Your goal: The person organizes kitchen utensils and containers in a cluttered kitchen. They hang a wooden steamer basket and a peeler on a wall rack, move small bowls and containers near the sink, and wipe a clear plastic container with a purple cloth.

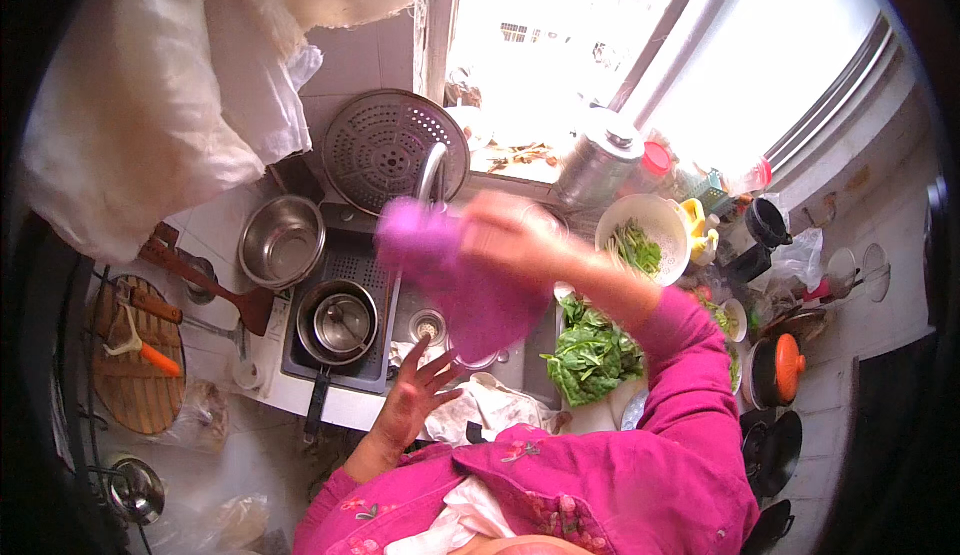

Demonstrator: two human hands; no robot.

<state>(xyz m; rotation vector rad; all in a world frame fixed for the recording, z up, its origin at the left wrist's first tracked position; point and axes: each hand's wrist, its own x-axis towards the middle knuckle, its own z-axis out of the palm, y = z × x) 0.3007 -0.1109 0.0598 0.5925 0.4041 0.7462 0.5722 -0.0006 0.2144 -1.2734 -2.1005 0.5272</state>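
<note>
My right hand [504,236] grips a purple cloth [491,300] that hangs over the sink basin [411,300], beside the metal faucet [429,176]. Both hand and cloth are blurred by motion. Lower down, my left hand [414,405] holds nothing, its fingers spread near the sink's front edge and the sink strainer [427,325]. Close to its fingertips lies a crumpled whitish cloth [495,408]. Under my right forearm is a heap of leafy greens [592,352]. The cloth hides part of the basin, including most of a round dish [480,363].
A long-handled saucepan [319,397] with a small metal bowl inside stands on the left of the sink. Nearby are a steel basin [281,240] and a perforated steamer plate [394,146]. A white colander [641,213] holding greens and an orange-lidded pot [786,369] are at right.
</note>
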